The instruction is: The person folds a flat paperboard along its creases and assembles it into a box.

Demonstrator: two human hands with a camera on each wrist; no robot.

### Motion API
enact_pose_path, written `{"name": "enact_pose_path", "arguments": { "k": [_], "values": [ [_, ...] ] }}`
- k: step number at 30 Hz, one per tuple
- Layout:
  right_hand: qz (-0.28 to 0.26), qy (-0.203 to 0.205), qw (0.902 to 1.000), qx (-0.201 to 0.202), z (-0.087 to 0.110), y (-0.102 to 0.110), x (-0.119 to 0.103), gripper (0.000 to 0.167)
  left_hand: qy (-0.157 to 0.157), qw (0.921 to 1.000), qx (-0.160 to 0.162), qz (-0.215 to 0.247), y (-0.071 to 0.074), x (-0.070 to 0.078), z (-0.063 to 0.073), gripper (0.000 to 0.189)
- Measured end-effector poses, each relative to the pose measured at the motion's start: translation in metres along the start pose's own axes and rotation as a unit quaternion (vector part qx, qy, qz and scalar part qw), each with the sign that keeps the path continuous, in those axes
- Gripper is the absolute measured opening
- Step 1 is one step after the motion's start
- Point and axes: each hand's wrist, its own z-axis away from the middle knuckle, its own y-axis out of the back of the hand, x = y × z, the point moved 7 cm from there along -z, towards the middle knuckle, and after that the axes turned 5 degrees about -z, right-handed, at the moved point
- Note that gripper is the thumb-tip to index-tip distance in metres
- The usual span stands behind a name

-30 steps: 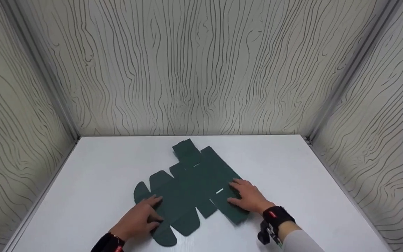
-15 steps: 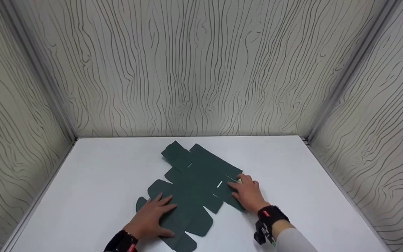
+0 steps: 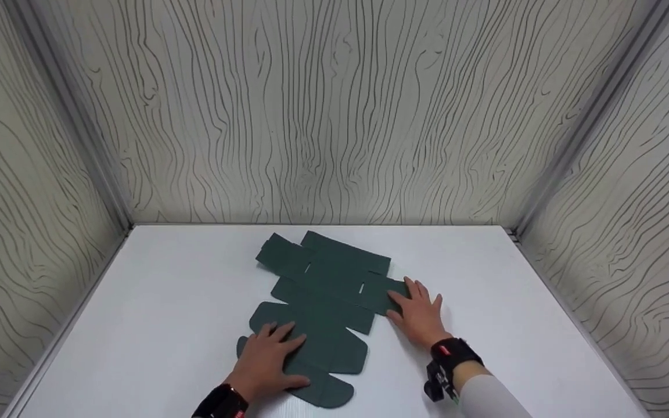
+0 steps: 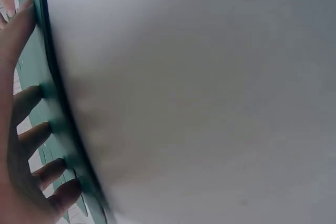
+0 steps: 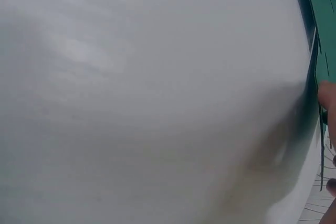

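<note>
A flat dark green cardboard box blank (image 3: pixel 328 313) with slots, rounded tabs and square flaps lies on the white table, set askew. My left hand (image 3: pixel 265 363) rests on its near left part, fingers spread. In the left wrist view the fingertips (image 4: pixel 35 135) touch the green card (image 4: pixel 34 74) near its edge. My right hand (image 3: pixel 421 313) touches the right-hand flap, fingers spread at its outer end. In the right wrist view a finger (image 5: pixel 326 94) meets the card's edge (image 5: pixel 321 3); most of that hand is cut off.
The white table (image 3: pixel 177 302) reaches back to a wall panel (image 3: pixel 311 116) with a wood-grain pattern. Similar panels (image 3: pixel 15 203) stand at both sides, joined by grey corner strips. Dark bands with small cameras (image 3: pixel 442 377) are worn on the wrists.
The box blank has turned counterclockwise on the table, its far end swinging left. My left hand has shifted right and spread its fingers; my right hand has moved slightly with the right flap.
</note>
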Motion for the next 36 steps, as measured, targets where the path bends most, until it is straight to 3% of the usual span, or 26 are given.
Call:
{"name": "enact_pose_path", "arguments": {
  "k": [6,9,15,24,30,33,36],
  "values": [
    [-0.038,-0.036,0.9986,0.004,0.001,-0.003,0.005,0.052,-0.004,0.9991,-0.034,-0.025,0.000,0.009,-0.005,0.075],
    [-0.055,-0.034,0.9979,0.004,0.002,-0.005,0.005,0.054,-0.002,0.9985,-0.049,-0.024,-0.002,0.013,-0.008,0.071],
    [-0.067,-0.021,0.9975,0.001,0.002,-0.008,-0.002,0.057,-0.009,0.9989,-0.040,-0.020,-0.004,0.025,-0.016,0.065],
    [-0.078,0.070,0.9910,-0.083,0.004,-0.027,-0.023,0.071,-0.015,0.9993,-0.017,-0.032,-0.006,0.026,-0.021,0.066],
    [-0.052,0.088,0.9881,-0.114,0.007,-0.031,-0.023,0.072,-0.035,0.9992,-0.018,-0.012,0.000,0.021,-0.024,0.069],
    [-0.049,0.088,0.9884,-0.114,0.006,-0.031,-0.025,0.071,-0.033,0.9994,0.013,0.003,0.008,0.010,-0.029,0.064],
    [-0.048,0.087,0.9883,-0.115,0.005,-0.031,-0.027,0.071,0.017,0.9953,0.092,0.022,0.021,-0.011,-0.033,0.057]
  ]
}}
